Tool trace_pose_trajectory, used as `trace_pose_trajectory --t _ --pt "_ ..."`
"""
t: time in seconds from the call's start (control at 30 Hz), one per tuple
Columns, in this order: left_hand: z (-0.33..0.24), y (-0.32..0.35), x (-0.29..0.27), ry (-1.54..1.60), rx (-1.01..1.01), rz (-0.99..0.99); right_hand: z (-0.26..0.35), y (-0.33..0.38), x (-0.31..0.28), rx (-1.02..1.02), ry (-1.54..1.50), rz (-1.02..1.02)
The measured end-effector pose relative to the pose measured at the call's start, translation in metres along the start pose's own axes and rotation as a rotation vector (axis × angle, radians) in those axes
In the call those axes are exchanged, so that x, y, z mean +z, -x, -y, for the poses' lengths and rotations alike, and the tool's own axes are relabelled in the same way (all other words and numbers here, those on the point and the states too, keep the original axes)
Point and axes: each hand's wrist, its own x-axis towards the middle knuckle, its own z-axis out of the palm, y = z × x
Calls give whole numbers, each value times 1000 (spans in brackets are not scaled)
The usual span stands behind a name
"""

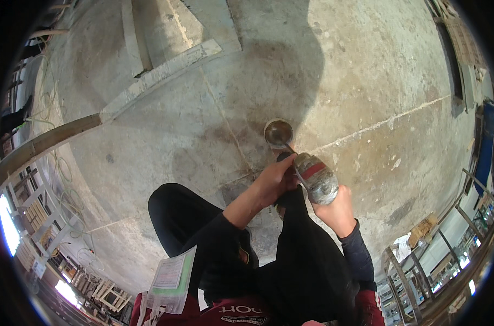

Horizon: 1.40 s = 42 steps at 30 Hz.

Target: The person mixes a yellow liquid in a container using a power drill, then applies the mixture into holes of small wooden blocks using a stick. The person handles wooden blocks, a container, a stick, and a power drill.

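Observation:
A dirty, clear-looking bottle (321, 185) with a red band lies aslant in front of my knees, its narrower end pointing up and left. My right hand (335, 209) is closed round its lower end, fingers mostly hidden behind it. At the narrower end, my left hand (275, 180) is closed beside a dark part; what exactly it grips is hidden. Just beyond my fingers is a round, brownish metal cup (278, 132), its open mouth facing up. A thin dark rod runs between the cup and my left hand. Whether the bottle touches the cup cannot be told.
I squat on a stained concrete floor (377, 70). A long board (165, 69) and a curved-looking beam (51, 142) lie ahead and left. Pale hoses or cords (62, 163) trail at the left. Metal frames (412, 280) stand at the right. A badge (169, 281) hangs at my chest.

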Motion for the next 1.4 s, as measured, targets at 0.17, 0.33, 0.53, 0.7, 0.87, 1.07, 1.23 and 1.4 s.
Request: trace_pose_trajectory --t 0.17,0.33,0.53,0.7,0.87,1.07,1.23,1.4 --pt "-7 37 23 72 -4 -42 22 -3 2 -32 158 32" --pt "-6 47 24 148 -35 -87 36 -4 -4 -50 233 105" --pt "-12 45 18 137 -42 -121 33 -9 3 -138 202 72" --pt "-9 46 17 166 -47 -111 34 -8 1 -132 250 127" --pt "-13 45 20 170 -55 -110 33 -10 -1 -147 296 134" --pt "-4 42 14 207 -90 -105 42 -9 -10 -131 291 182" --pt "-5 44 15 211 -95 -79 37 -7 -8 -110 311 199" --pt "-3 43 15 189 -83 -96 34 -5 -6 -134 320 170"
